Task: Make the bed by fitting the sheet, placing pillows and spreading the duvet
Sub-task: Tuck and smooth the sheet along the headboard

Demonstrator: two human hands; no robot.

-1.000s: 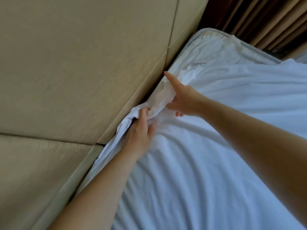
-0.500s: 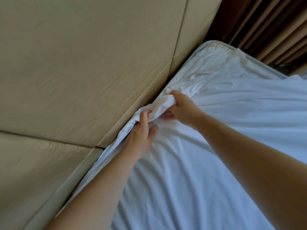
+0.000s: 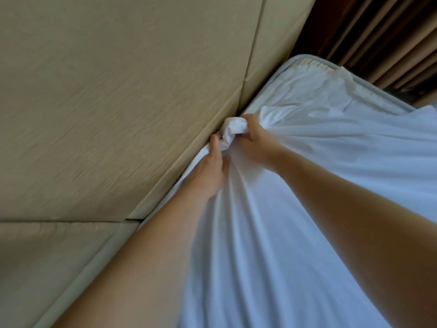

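**sheetnoob:** where's the sheet at right now?

**me:** The white sheet (image 3: 272, 245) lies right under my forearms (image 3: 146, 268). It's creased in long folds that all run up to one bunch (image 3: 233, 131) at the head edge.

**sheetnoob:** and your hands?

**me:** Both on that bunch. My left hand (image 3: 208, 176) is on the headboard side, fingers (image 3: 215, 144) curled into the cloth down by the gap. My right hand (image 3: 259, 147) is just beside it, fingers (image 3: 251, 121) clamped tight over the top of the wad. The two hands nearly touch.

**sheetnoob:** what's past them?

**me:** The padded beige headboard (image 3: 118, 102) is right against the bunch. Further on, the mattress (image 3: 305, 65) corner shows its piped rim, and the sheet sits loose and wrinkled short of it. There's a brown curtain (image 3: 378, 36) behind that.
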